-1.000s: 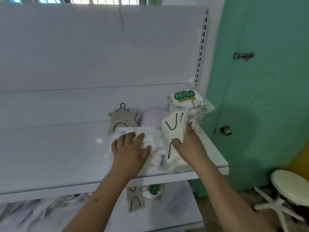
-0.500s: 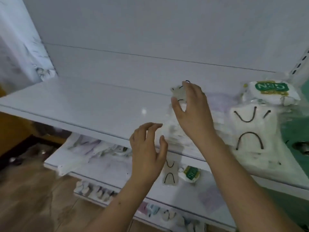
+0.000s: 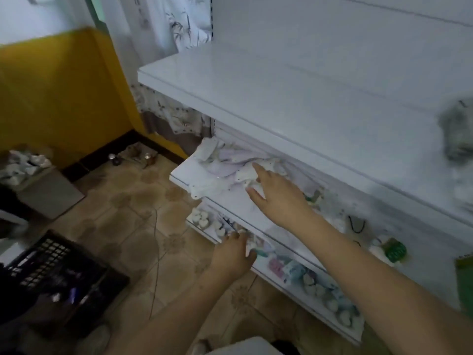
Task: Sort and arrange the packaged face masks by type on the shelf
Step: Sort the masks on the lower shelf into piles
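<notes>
A loose heap of white and lilac packaged masks (image 3: 225, 167) lies at the left end of the middle shelf (image 3: 230, 203). My right hand (image 3: 276, 198) reaches into the heap with straight fingers, index and thumb touching a white pack. Lower down, my left hand (image 3: 233, 254) is at the front edge of the bottom shelf (image 3: 284, 280), fingers curled round a white mask pack (image 3: 250, 245); blur hides the detail. A green-labelled pack (image 3: 394, 249) and a mask with black loops (image 3: 355, 224) lie further right on the middle shelf.
The top shelf (image 3: 281, 103) juts out above, a blurred grey mask (image 3: 458, 131) at its right. Several small packs (image 3: 320, 288) line the bottom shelf. On the floor at left stand a black crate (image 3: 51, 267) and a box of packs (image 3: 23, 165).
My view swung down and left. Both hands left the top shelf: the right went down to the middle shelf's heap, the left to the bottom shelf's edge.
</notes>
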{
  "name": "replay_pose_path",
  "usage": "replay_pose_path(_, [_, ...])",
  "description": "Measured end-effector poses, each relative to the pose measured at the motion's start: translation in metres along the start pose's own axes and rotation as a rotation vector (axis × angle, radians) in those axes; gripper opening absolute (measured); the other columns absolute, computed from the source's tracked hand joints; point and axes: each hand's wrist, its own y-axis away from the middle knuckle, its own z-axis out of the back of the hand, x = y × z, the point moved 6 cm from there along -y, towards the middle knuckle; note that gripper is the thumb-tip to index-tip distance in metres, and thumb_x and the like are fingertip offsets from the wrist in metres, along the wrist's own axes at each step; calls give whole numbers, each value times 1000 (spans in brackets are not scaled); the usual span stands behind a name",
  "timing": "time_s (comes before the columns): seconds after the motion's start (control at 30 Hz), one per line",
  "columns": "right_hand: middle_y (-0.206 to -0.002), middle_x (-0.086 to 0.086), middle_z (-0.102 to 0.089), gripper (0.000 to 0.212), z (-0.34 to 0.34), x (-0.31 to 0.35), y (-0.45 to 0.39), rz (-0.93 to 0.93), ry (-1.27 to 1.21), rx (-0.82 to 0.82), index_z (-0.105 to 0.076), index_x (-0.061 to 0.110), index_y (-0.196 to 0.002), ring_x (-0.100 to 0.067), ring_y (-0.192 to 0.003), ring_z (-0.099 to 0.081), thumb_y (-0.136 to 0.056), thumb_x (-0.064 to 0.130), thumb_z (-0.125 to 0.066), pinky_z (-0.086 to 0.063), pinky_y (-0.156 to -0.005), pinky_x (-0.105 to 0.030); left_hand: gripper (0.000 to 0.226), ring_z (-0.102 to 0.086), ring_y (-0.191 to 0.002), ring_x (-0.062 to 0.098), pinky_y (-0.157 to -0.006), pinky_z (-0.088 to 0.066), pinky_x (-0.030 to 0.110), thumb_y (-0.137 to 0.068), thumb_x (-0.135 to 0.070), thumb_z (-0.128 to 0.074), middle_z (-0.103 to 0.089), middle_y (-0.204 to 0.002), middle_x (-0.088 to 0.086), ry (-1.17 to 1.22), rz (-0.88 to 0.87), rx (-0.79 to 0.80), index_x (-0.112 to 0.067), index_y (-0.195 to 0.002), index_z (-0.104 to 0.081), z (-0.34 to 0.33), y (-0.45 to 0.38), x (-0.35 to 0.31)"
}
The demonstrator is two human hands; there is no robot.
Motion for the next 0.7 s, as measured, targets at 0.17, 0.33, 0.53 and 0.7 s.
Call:
replay_pose_path(0.17, [-152,-13,-34,68,-75,-23,-42,-93,84,171,-15,12,-156,-31,-130,-41,-100,37,-47,-44,-100,-40,54,-48,-126,34,-97,-47,41,-99,-38,-50,-48,-139,12,-27,96,40,-18,-148,-40,7,-38,74])
replay_pose_path(0.33, [-149,-14,-36,74,-172,-21,-127,16,190,294,-24,9,-152,-32,-126,-44,-94,39,-59,-46,-95,-40,41,-57,-111,32,-79,-45,35,-101,-28,-49,-52,-134,13,123,275,-7,-13,-139,-48,19,-98,159])
replay_pose_path(0.53, [-154,-9,-33,76,-308,2,-224,175,228,303,-29,13,-150,-31,-131,-42,-88,35,-67,-40,-101,-40,37,-60,-112,27,-85,-46,31,-102,-17,-48,-57,-135,12,398,483,-120,-13,-138,-55,-7,-146,258])
replay_pose_path(0.7, [-165,-2,-12,90,-388,-10,-261,84,231,375,-11,21,-158,-33,-149,-15,-89,39,-66,-25,-116,-43,35,-55,-98,11,-81,-40,25,-98,-11,-49,-65,-121,3,547,449,-266,-17,-130,-62,-33,-177,301])
